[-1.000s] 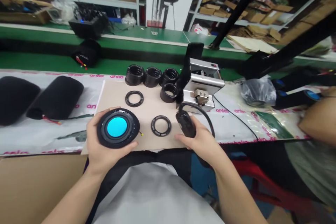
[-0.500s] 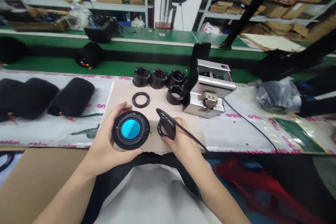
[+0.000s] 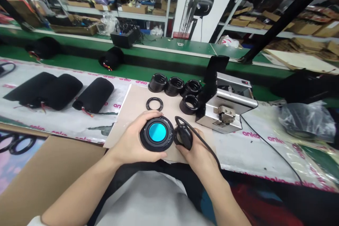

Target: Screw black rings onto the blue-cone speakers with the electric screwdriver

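Over a tan cardboard sheet (image 3: 137,99) on the green-edged work surface (image 3: 148,65), the left hand (image 3: 129,137) has a firm grip around a round black speaker unit (image 3: 156,136), its fingers curled over the rim and its glossy cyan centre (image 3: 156,131) facing up. The right hand (image 3: 194,152) has a closed grip on a small, rounded black plastic piece (image 3: 183,137), which trails a thin black cable (image 3: 203,141) and sits against or just beside the unit's edge; whether the two are joined cannot be told. As things lie, only these two parts are in hand. One flat, notched black ring (image 3: 154,103) lies alone on the sheet, while four ribbed black collars (image 3: 174,86) stand open end up beyond it, three in a row and one in front. Just to the right stands a brushed-metal bench press (image 3: 225,113) with a black upright arm (image 3: 215,74), its clamp block bright against the steel. To the left, three soft, black cylindrical foam sleeves (image 3: 94,94) with red wires at their ends rest on a white printed sheet (image 3: 66,127), and a crumpled clear plastic bag (image 3: 307,122) sits further right.
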The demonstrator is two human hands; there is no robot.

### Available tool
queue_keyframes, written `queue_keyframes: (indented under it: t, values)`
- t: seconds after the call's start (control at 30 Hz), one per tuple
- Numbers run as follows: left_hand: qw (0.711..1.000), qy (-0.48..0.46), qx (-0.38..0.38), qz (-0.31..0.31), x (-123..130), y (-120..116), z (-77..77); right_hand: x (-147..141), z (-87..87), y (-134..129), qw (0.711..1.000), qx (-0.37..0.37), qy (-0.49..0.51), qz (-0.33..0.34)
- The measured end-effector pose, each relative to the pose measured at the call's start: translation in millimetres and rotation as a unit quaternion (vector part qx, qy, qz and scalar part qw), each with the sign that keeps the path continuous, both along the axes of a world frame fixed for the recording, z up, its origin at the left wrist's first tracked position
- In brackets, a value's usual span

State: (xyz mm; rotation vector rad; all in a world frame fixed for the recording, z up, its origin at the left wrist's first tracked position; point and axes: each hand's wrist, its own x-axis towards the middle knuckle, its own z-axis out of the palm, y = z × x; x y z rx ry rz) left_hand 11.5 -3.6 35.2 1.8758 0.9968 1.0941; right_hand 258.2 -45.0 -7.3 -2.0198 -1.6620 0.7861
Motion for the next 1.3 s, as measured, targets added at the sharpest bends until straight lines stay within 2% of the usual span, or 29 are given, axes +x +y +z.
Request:
queue_keyframes:
  t: [0.1, 0.17, 0.23, 0.33, 0.4, 0.47, 0.57, 0.63, 0.83, 1.0, 1.07, 1.3]
  values:
    - [1.000, -0.015, -0.003, -0.009, 2, 5, -2.6, 11, 26.0, -1, 0.999, 0.011, 0.032, -0.032]
    - [0.999, -0.024, -0.010, -0.021, 0, 8, -3.4, 16, 51.4, -3, 0.993, 0.018, 0.092, -0.066]
    - [0.998, -0.037, -0.028, -0.033, -1, 10, -4.1, 15, 77.8, -3, 0.983, 0.039, 0.169, -0.055]
    - [0.995, -0.063, -0.062, -0.044, -3, 10, -6.3, 4, 108.7, 5, 0.965, 0.090, 0.233, 0.077]
    - [0.993, -0.078, -0.077, -0.045, -3, 10, -9.0, -7, 121.0, 15, 0.953, 0.108, 0.226, 0.170]
    - [0.990, -0.097, -0.087, -0.047, -3, 9, -12.8, -17, 128.0, 25, 0.949, 0.103, 0.184, 0.236]
    - [0.983, -0.140, -0.100, -0.058, -1, 9, -19.2, -24, 130.9, 37, 0.944, 0.075, 0.117, 0.299]
    - [0.979, -0.162, -0.108, -0.056, 1, 8, -22.7, -23, 128.8, 41, 0.940, 0.068, 0.107, 0.316]
    - [0.979, -0.164, -0.114, -0.045, 4, 6, -23.1, -16, 109.5, 38, 0.944, 0.073, 0.225, 0.228]
    - [0.980, -0.170, -0.096, -0.046, 4, 7, -21.1, -25, 97.7, 34, 0.955, 0.048, 0.235, 0.172]
    - [0.980, -0.168, -0.094, -0.049, 4, 7, -20.8, -26, 97.9, 34, 0.958, 0.053, 0.227, 0.168]
    - [0.979, -0.172, -0.101, -0.043, 6, 7, -17.3, -20, 111.4, 44, 0.960, 0.032, 0.171, 0.218]
